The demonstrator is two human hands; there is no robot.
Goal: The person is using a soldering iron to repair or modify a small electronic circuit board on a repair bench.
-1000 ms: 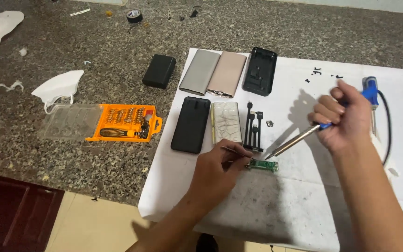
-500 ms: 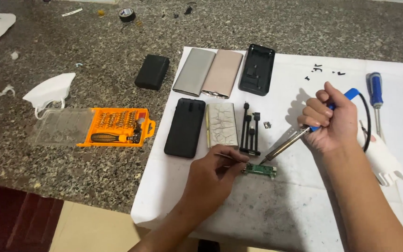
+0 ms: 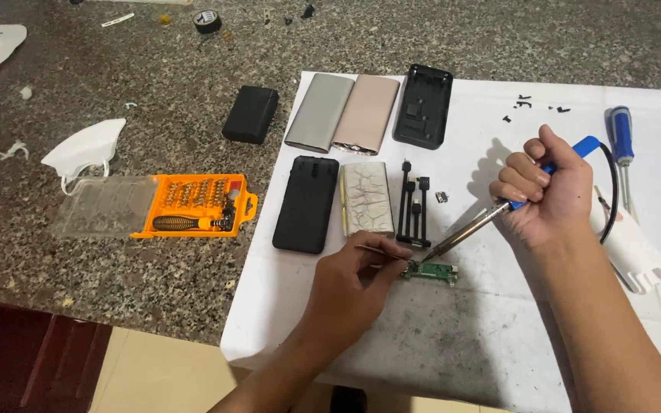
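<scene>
Nearest me, my left hand (image 3: 350, 287) pinches thin tweezers (image 3: 380, 250), their tips at the small green circuit board (image 3: 430, 271) lying on the white paper sheet (image 3: 483, 336). At two o'clock from the board, my right hand (image 3: 548, 191) is fisted around a blue-handled soldering iron (image 3: 472, 229), tip down at the board's edge. Farther, at eleven o'clock, lie a black case (image 3: 306, 204) and a cracked white cell (image 3: 366, 197); beyond them, silver and pink shells (image 3: 343, 113). At nine o'clock sits an orange bit set (image 3: 193, 205).

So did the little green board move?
No. The green circuit board lies just below the black strips on the white paper, same as before.
</scene>
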